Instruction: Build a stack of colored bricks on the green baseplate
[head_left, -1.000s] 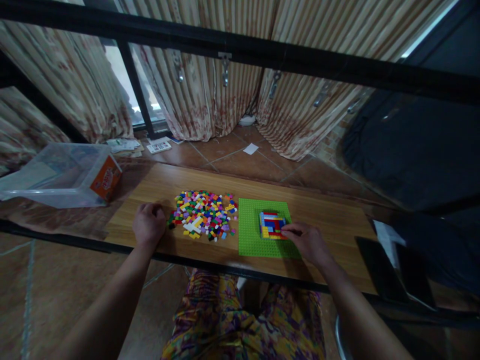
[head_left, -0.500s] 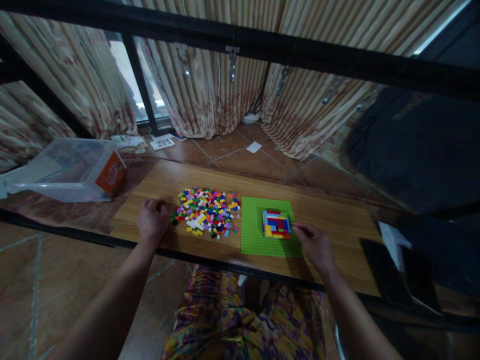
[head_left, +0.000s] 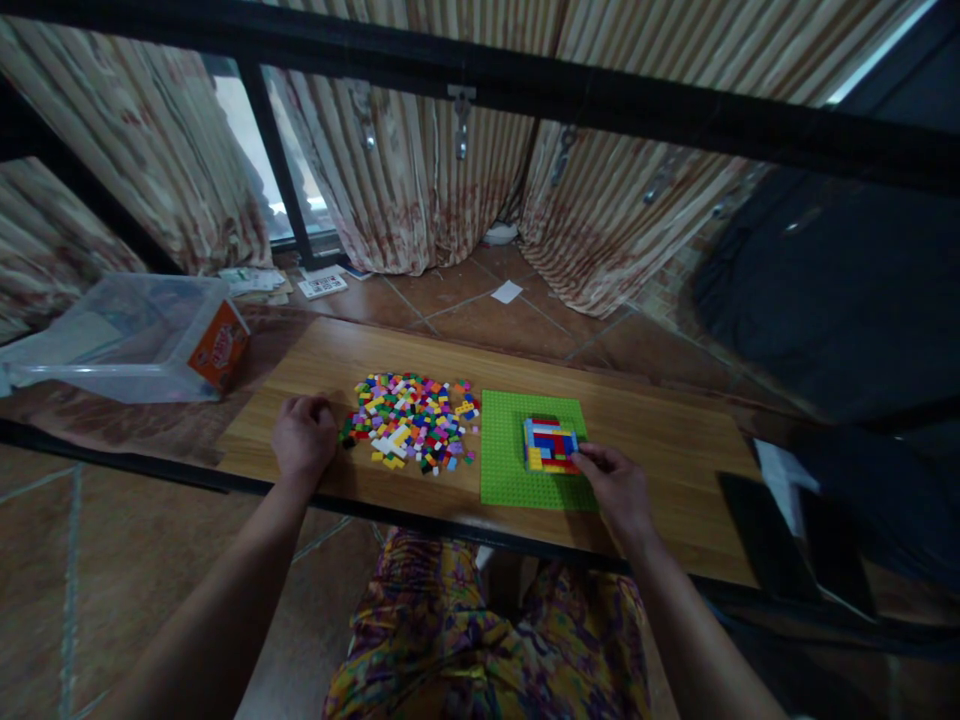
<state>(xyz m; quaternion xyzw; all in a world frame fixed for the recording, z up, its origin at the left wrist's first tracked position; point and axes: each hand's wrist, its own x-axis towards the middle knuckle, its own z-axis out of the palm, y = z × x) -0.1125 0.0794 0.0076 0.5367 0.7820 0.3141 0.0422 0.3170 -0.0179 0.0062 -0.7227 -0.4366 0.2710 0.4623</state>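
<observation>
Right hand (head_left: 616, 485) back at brick structure (head_left: 550, 447)

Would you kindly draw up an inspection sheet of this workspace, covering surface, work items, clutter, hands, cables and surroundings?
Surface: wooden tabletop, light brown.
Work items: green baseplate bearing a multicoloured brick build; loose bricks spread to its left.
Clutter: clear bin with orange label, far left; white paper on the tiled floor.
Hands: left hand beside the loose bricks; right hand at the brick build's right side, any held brick unclear.
Cables: nothing seen.
Surroundings: patterned curtains beyond the tabletop.
</observation>
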